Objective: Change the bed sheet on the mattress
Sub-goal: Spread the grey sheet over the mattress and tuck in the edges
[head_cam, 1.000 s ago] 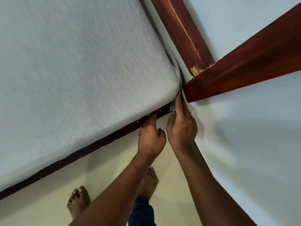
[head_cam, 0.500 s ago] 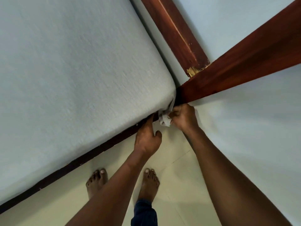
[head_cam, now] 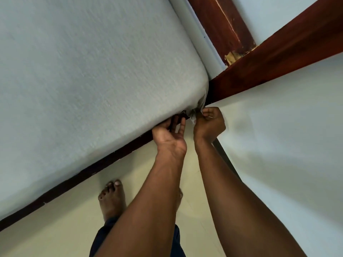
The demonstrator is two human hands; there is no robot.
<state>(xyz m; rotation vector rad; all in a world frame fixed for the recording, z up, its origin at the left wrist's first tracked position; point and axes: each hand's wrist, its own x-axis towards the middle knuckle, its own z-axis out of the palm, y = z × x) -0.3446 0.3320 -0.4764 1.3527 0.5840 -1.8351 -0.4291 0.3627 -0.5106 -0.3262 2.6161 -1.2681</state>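
A pale grey-blue bed sheet [head_cam: 89, 86] covers the mattress, which fills the upper left of the view. Its corner hangs bunched at the mattress corner [head_cam: 194, 112]. My right hand [head_cam: 209, 123] is closed on that bunched sheet corner, just below the wooden headboard. My left hand [head_cam: 168, 134] sits palm up beside it, fingers pushed under the mattress edge above the dark bed frame rail [head_cam: 83, 175].
The reddish-brown wooden headboard [head_cam: 278, 58] runs up to the right, with a wooden post [head_cam: 222, 25] behind it. A pale wall [head_cam: 287, 154] stands close on the right. My bare foot [head_cam: 111, 199] stands on the cream tiled floor [head_cam: 55, 229].
My right hand has come down from the headboard gap and closed on the sheet corner. My left hand has turned palm up and slid under the mattress edge.
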